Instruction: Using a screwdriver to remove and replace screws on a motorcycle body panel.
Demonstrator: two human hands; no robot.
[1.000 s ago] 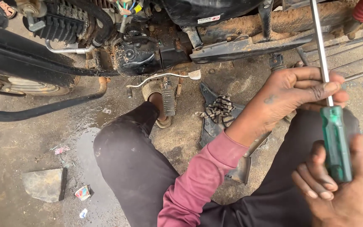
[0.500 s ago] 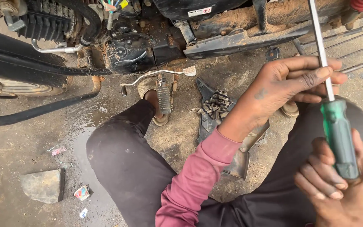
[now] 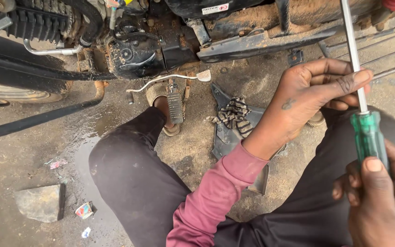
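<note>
Since the earlier frame the screwdriver [image 3: 364, 114] has been drawn slightly nearer the body, its shaft still running up out of the picture beside the motorcycle frame [image 3: 261, 43]. Its green translucent handle is wrapped by the right hand [image 3: 380, 201], while the steel shaft is pinched just above the handle between thumb and fingers of the left hand [image 3: 312, 98]. It is judged light, rigid and possibly slippery in greasy fingers, best taken at the handle; below lie a dark plastic panel [image 3: 227, 132] with a striped rag [image 3: 232, 114], and a foot beside the brake pedal [image 3: 203, 76].

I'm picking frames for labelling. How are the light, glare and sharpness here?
Head view: soft, even daylight with faint shadows; mild sheen on the wet ground and the screwdriver shaft; left hand sharp; right hand cut off by the frame's edge.
</note>
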